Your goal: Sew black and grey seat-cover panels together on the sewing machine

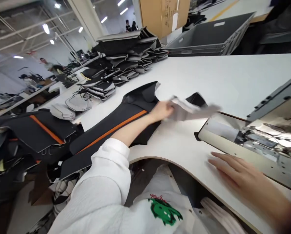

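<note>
My left hand (161, 111) grips the edge of a grey and black fabric piece (184, 109) above the white table, and the piece is smeared by motion. Beneath my left forearm lies a larger black fabric panel (108, 125) with an orange stripe. My right hand (238, 172) is stretched out with its fingers extended over the table's front part, holding nothing. Just beyond it is the sewing machine (262, 139), its bed set into the tabletop and its metal presser area at the right edge of view.
Stacks of black and grey fabric pieces (128, 52) stand along the table's far left. A grey plastic crate (209, 37) and a cardboard box (163, 16) are at the back. More striped panels (35, 130) hang at the left. The white table (221, 78) curves inward before me.
</note>
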Available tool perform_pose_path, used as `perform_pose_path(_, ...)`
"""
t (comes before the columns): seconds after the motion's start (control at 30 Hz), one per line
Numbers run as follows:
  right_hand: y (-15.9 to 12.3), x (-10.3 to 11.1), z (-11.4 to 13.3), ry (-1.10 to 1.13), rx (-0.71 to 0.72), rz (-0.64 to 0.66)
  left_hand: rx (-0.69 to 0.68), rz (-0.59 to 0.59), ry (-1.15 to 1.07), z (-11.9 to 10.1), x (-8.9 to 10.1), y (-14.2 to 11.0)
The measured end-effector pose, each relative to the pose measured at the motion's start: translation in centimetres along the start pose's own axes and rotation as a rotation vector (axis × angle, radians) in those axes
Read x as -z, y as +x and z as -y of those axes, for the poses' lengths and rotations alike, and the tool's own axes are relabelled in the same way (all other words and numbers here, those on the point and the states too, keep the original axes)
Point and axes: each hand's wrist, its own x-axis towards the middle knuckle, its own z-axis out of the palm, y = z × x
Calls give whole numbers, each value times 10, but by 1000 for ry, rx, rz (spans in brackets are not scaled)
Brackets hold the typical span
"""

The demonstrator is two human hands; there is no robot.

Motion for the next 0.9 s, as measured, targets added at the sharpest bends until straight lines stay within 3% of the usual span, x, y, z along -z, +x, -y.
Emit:
perform_pose_path(0.03,19,-7,5,11,87,28,173,-176,-187,11,22,1)
perform_pose_path(0.07,35,-13,8,12,153,43,269,-256,-271,23,42,-1)
perform_pose_path(0.13,56,-21,7,-5,200,10,381,-293,-356,45,67,-13)
perform_pose_path(0.2,64,-25,3,-17,189,-46,449,-267,-404,63,75,-32)
perform_pose_path(0.27,64,-27,2,-14,172,-91,488,-237,-451,75,67,-50)
perform_pose_path(0.37,57,-26,10,-6,135,-110,489,-165,-519,74,33,-70)
perform_pose_path(0.5,51,-22,19,25,101,-134,456,-3,-600,46,-27,-90)
perform_pose_path(0.57,48,-19,18,-3,60,-133,430,103,-606,27,-47,-97)
perform_pose_path(0.67,44,-16,18,-94,-57,-62,340,218,-507,6,-51,-87)
perform_pose_path(0.8,41,-17,34,-150,-234,-36,154,220,-310,-12,-34,-37)
perform_pose_path(0.9,37,-25,55,-215,-286,-73,-25,237,-60,-22,-37,-3)
